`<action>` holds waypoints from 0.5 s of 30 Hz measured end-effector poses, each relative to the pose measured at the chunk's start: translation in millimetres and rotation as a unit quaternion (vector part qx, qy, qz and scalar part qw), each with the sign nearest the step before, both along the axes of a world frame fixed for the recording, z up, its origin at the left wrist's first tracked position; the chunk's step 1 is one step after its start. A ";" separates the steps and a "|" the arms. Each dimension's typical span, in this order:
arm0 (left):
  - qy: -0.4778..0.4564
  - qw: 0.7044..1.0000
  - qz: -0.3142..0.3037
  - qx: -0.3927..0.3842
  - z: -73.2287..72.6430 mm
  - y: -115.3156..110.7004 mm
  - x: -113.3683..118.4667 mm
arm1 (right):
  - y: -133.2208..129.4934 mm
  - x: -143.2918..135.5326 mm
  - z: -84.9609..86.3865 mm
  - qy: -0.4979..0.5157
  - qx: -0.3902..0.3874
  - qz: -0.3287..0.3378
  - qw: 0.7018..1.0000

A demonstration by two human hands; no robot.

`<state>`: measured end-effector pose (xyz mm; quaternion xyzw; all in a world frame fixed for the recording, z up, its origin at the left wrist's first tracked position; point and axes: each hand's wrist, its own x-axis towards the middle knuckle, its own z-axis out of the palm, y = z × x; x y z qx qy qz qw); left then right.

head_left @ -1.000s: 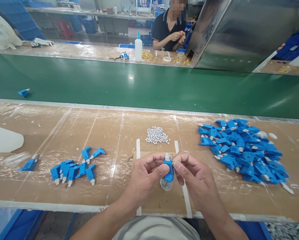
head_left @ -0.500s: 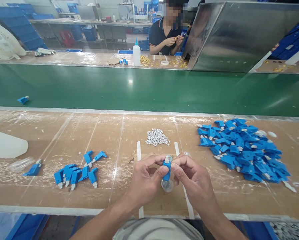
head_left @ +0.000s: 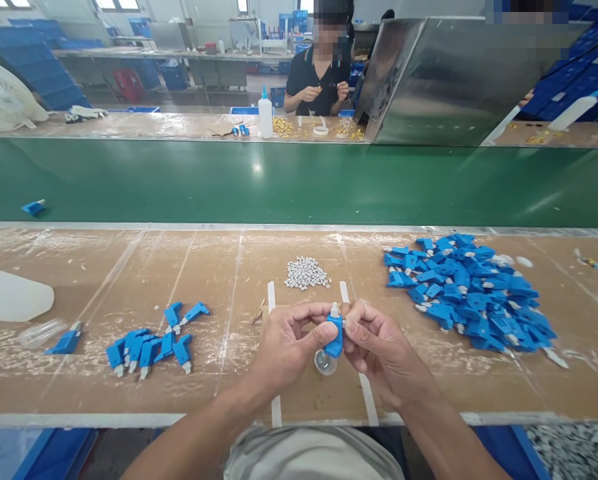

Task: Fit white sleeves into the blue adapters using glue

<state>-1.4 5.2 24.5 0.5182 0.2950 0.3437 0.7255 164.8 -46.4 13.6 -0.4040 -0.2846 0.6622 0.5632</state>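
My left hand point(head_left: 293, 340) pinches a small blue plastic piece point(head_left: 335, 341) with a white tip, holding it tip-up over the bench. The thumb and fingertips of my right hand point(head_left: 379, 340) are closed against the right side of that piece; whatever they pinch, if anything, is too small or hidden to make out. Just below the piece sits a small round clear dish point(head_left: 325, 363), partly covered by it. Beyond my hands lies a heap of small grey-white bits point(head_left: 307, 273).
A large pile of blue pieces point(head_left: 471, 293) lies at right, a smaller group point(head_left: 139, 348) at left. A green belt point(head_left: 203, 180) crosses behind the bench, carrying one blue piece point(head_left: 33, 207). Opposite, a person point(head_left: 319, 80) works near a white bottle point(head_left: 265, 115). White tape strips point(head_left: 369, 400) mark the bench.
My right fingertips have come from beside the white tip, where a thin line showed, down to the piece's side. The blue piece has turned slightly. The view has shifted a little.
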 end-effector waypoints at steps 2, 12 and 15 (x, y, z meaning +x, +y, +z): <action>0.035 0.998 0.013 0.051 3.3 -0.6 1.0 | -1.4 2.9 0.2 0.005 0.001 0.005 1.000; 0.123 0.979 0.021 0.163 7.1 1.3 5.0 | 3.5 9.1 -5.8 0.016 -0.003 0.009 1.000; 0.208 0.954 0.022 0.216 7.2 42.4 13.8 | 4.2 16.7 -9.0 -0.016 -0.013 -0.061 0.998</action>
